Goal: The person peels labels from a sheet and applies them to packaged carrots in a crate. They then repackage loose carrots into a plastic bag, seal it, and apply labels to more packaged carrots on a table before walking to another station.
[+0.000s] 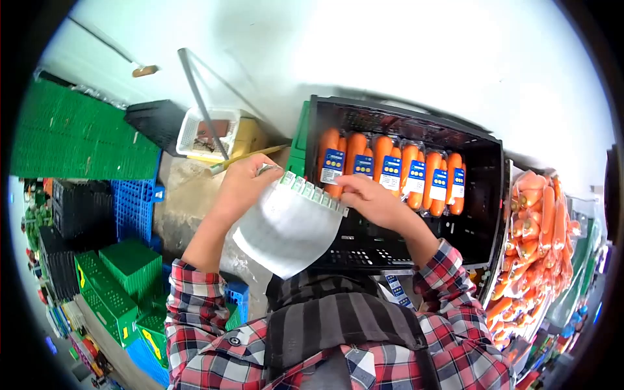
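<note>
**Sheet** (286,227): white backing paper, curled, held between both hands in front of the chest. One label row (313,192) runs along its top edge. The paper below that row is bare.

**Left hand** (244,179): closed, pinching the sheet's upper left corner.

**Right hand** (367,195): thumb and fingers closed on the right end of the label row. Whether a label is already lifted cannot be told.

**Crate** (484,195): black, directly beyond both hands.

**Carrot packs** (390,162): stand in one line along the crate's far wall, just past the right hand. Every pack that shows bears a blue label. The crate floor nearer the hands holds no packs.

**Bagged carrots** (539,240): piled to the right of the right hand, outside the crate. No blue label shows on them.

**Green crates** (71,136) and **blue crates** (136,201): stacked well to the left of the left hand.

**Progress, as judged:** labelling looks well advanced. The sheet is mostly spent, with a single row to go, and the line of packs in the crate is done. The pile on the right appears unlabelled, and most of the crate is unfilled.
</note>
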`<state>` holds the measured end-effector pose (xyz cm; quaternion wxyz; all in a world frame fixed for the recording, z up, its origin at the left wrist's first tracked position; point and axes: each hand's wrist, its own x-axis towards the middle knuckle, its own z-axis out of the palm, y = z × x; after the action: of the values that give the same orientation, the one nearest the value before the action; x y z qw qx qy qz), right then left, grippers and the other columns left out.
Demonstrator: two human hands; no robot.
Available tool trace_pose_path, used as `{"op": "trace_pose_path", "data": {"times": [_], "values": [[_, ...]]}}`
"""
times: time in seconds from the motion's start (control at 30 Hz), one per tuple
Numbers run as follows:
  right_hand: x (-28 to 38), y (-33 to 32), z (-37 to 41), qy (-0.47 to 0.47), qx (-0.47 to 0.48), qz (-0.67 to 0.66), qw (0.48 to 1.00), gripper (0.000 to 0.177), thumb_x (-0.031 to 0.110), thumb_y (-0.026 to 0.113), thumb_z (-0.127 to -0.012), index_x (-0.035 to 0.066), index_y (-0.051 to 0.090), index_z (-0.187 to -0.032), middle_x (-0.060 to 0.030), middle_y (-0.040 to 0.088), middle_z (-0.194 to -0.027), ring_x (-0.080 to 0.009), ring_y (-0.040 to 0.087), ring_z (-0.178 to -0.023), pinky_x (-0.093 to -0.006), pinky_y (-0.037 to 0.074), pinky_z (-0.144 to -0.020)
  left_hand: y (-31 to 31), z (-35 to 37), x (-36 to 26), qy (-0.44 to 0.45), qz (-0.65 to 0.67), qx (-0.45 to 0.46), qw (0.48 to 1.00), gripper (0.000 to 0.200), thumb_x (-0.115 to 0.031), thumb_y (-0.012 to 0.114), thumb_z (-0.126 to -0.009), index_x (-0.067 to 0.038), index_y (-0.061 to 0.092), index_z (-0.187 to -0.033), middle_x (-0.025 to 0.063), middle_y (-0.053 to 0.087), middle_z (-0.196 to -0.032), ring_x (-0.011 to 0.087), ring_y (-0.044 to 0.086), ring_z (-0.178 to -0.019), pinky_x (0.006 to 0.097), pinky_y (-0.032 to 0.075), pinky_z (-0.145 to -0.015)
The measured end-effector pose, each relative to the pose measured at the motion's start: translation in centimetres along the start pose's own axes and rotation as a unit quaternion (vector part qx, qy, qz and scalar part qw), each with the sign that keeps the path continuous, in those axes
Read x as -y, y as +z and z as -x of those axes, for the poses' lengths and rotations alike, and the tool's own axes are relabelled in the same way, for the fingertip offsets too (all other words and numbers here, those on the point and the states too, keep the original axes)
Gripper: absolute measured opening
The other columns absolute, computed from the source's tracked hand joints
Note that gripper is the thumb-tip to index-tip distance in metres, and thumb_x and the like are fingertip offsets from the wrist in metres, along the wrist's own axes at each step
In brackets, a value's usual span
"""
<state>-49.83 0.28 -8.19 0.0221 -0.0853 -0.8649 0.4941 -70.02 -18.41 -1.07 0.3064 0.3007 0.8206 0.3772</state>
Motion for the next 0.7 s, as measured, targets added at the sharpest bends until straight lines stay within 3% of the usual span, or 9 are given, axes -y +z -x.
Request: {"op": "trace_pose_path", "data": {"times": [0.03, 0.1, 0.23, 0.33, 0.47, 0.57, 0.7], "values": [[0.9, 0.0, -0.2, -0.002, -0.013, 0.007, 1.000, 0.027, 0.014, 0.056, -0.085, 0.005, 0.055, -0.110, -0.0084, 0.055, -0.087, -0.0205, 0.055, -0.082, -0.0302, 0.044, -0.073, 0.3, -0.3, -0.7, 0.016, -0.018, 0.008, 1.000, 0.022, -0.022, 0.064, -0.080, 0.000, 0.062, -0.084, 0.0055, 0.060, -0.067, 0.0105, 0.054, -0.060, 0.0266, 0.043, -0.054], [2.2, -0.5, -0.3, 0.082, 0.043, -0.005, 0.996, 0.025, 0.020, 0.055, -0.085, 0.003, 0.058, -0.102, -0.0150, 0.059, -0.099, -0.0269, 0.058, -0.093, -0.0350, 0.045, -0.081, 0.6, -0.7, -1.0, 0.046, -0.026, 0.020, 0.998, 0.022, -0.021, 0.064, -0.080, 0.000, 0.062, -0.083, 0.0075, 0.061, -0.069, 0.0118, 0.055, -0.063, 0.0272, 0.044, -0.059], [2.6, -0.3, -0.1, 0.090, 0.040, -0.062, 0.993, 0.017, 0.015, 0.058, -0.082, 0.002, 0.059, -0.093, -0.0125, 0.061, -0.085, -0.0245, 0.061, -0.081, -0.0334, 0.048, -0.073, 0.5, -1.2, -1.5, 0.062, 0.000, 0.070, 0.996, 0.020, -0.019, 0.064, -0.080, 0.001, 0.062, -0.083, 0.0079, 0.061, -0.069, 0.0126, 0.055, -0.063, 0.0274, 0.044, -0.060], [2.6, -0.1, 0.2, 0.100, 0.045, -0.088, 0.990, 0.012, 0.007, 0.061, -0.081, 0.001, 0.059, -0.090, -0.0082, 0.062, -0.082, -0.0169, 0.060, -0.077, -0.0283, 0.048, -0.071, 0.7, -1.5, -1.8, 0.044, 0.000, 0.087, 0.995, 0.020, -0.018, 0.064, -0.080, 0.001, 0.062, -0.082, 0.0076, 0.061, -0.067, 0.0128, 0.055, -0.063, 0.0274, 0.043, -0.059], [3.1, -0.3, 0.9, 0.124, 0.049, -0.131, 0.982, 0.012, 0.010, 0.062, -0.079, 0.002, 0.057, -0.086, -0.0082, 0.060, -0.078, -0.0168, 0.060, -0.074, -0.0289, 0.048, -0.066, 1.0, -1.7, -1.8, 0.025, -0.039, 0.092, 0.995, 0.023, -0.021, 0.064, -0.078, 0.002, 0.062, -0.083, 0.0086, 0.062, -0.069, 0.0141, 0.057, -0.066, 0.0280, 0.044, -0.062], [3.4, 0.3, 1.7, 0.099, 0.004, -0.130, 0.987, 0.012, 0.010, 0.062, -0.080, 0.002, 0.057, -0.087, -0.0075, 0.061, -0.078, -0.0152, 0.060, -0.074, -0.0282, 0.048, -0.066, 0.9, -1.8, -1.7, -0.020, -0.094, 0.100, 0.990, 0.029, -0.027, 0.064, -0.076, 0.001, 0.063, -0.083, 0.0099, 0.063, -0.075, 0.0168, 0.059, -0.072, 0.0287, 0.045, -0.066], [3.3, 0.9, 2.5, 0.127, -0.101, -0.280, 0.946, 0.010, 0.008, 0.061, -0.083, 0.003, 0.057, -0.090, -0.0002, 0.058, -0.078, -0.0073, 0.055, -0.069, -0.0222, 0.045, -0.064, 0.7, -2.2, 2.1, -0.042, -0.114, 0.097, 0.988, 0.032, -0.027, 0.064, -0.073, 0.002, 0.063, -0.085, 0.0141, 0.063, -0.076, 0.0209, 0.060, -0.072, 0.0313, 0.045, -0.068]]}}
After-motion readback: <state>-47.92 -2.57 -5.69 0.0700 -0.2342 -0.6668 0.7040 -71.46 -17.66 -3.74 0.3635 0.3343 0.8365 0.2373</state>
